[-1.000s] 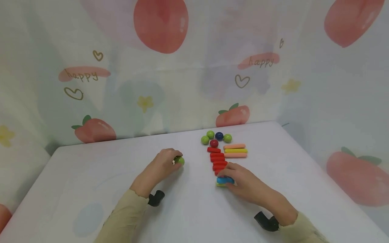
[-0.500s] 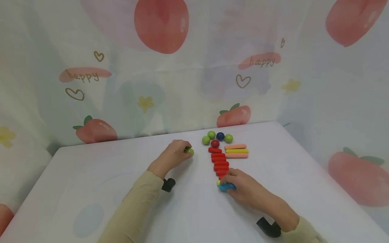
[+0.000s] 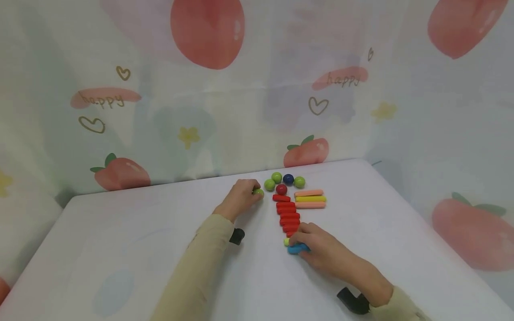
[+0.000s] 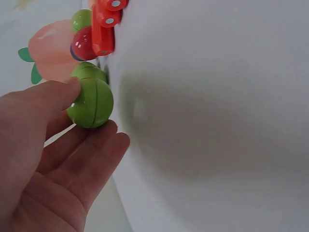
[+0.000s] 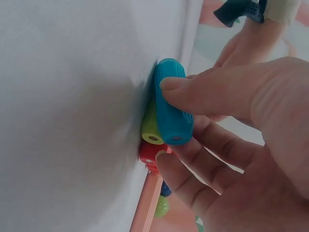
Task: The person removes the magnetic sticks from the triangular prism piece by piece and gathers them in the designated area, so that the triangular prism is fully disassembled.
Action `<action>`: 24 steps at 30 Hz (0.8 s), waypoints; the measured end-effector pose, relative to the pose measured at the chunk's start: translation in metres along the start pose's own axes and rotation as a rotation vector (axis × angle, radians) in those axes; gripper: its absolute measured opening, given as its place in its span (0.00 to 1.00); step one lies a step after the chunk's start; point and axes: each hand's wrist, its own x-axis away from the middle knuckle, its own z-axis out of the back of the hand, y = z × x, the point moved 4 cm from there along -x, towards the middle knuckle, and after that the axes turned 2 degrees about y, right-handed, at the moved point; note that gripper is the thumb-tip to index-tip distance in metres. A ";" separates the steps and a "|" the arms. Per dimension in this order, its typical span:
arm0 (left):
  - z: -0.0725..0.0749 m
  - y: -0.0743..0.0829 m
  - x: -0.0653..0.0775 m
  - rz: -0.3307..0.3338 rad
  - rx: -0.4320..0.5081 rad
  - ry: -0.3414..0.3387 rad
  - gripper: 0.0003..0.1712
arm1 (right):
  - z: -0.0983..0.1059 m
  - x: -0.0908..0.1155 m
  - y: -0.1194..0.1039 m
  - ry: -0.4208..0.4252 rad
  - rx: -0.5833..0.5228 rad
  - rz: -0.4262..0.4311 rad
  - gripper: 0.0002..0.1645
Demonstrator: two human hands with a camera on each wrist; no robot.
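My left hand [image 3: 240, 199] pinches a green ball [image 4: 94, 104] between thumb and fingers, just left of the ball cluster. That cluster has several green balls [image 3: 269, 184], a dark blue ball [image 3: 288, 179] and a red ball [image 3: 281, 189]. With its thumb on the ridged side, my right hand [image 3: 323, 247] grips a blue stick [image 5: 170, 108]. A yellow-green stick [image 5: 151, 128] lies right beside it, partly hidden by the blue one. Beyond these runs a row of short red sticks [image 3: 289, 216], the nearest partly covered by my right fingers.
Two peach sticks [image 3: 309, 193] and a yellow stick [image 3: 311, 199] lie side by side right of the red row. The white tabletop [image 3: 132, 249] ends at a printed curtain [image 3: 241, 133] behind. Dark wrist-worn pieces [image 3: 353, 301] hang below both wrists.
My left hand has carried the green ball away from me and to the right, closer to the other balls. My right hand has shifted the blue stick slightly toward me.
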 end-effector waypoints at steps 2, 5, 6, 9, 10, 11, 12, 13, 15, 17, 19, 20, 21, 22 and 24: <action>-0.003 0.001 -0.003 -0.001 -0.009 0.015 0.16 | 0.000 0.000 0.001 0.009 0.021 -0.006 0.19; -0.007 0.002 -0.006 0.004 -0.016 0.044 0.17 | 0.000 -0.001 0.002 0.018 0.043 -0.018 0.19; -0.009 0.003 -0.007 0.009 -0.017 0.053 0.18 | -0.001 -0.001 0.002 0.019 0.047 -0.025 0.19; -0.013 0.004 -0.009 0.034 -0.015 0.064 0.19 | -0.001 -0.002 0.003 0.013 0.059 -0.047 0.20; -0.014 0.004 -0.009 0.043 -0.014 0.066 0.20 | -0.001 -0.002 0.003 0.013 0.065 -0.052 0.20; -0.015 0.004 -0.009 0.049 -0.013 0.069 0.20 | -0.001 -0.003 0.003 0.013 0.071 -0.057 0.21; -0.015 0.004 -0.009 0.059 -0.005 0.070 0.21 | -0.001 -0.003 0.003 0.012 0.077 -0.064 0.21; -0.015 0.004 -0.009 0.067 -0.002 0.071 0.22 | -0.001 -0.003 0.002 0.013 0.082 -0.064 0.21; -0.015 0.005 -0.009 0.074 0.001 0.083 0.23 | -0.001 -0.004 0.002 0.016 0.094 -0.061 0.21; -0.016 0.004 -0.009 0.085 0.012 0.089 0.25 | 0.000 -0.004 0.002 0.016 0.098 -0.055 0.21; -0.017 0.004 -0.008 0.093 0.014 0.088 0.26 | 0.000 -0.003 0.001 0.014 0.103 -0.054 0.21; -0.017 0.003 -0.007 0.098 0.017 0.085 0.27 | -0.001 -0.003 0.001 0.013 0.105 -0.056 0.21; -0.018 0.002 -0.006 0.102 0.019 0.083 0.27 | -0.001 -0.003 0.001 0.012 0.106 -0.060 0.21; -0.018 0.002 -0.006 0.106 0.019 0.079 0.28 | -0.001 -0.003 0.002 0.011 0.106 -0.066 0.22; -0.019 0.001 -0.004 0.104 0.009 0.082 0.29 | -0.001 -0.003 0.002 0.007 0.104 -0.079 0.22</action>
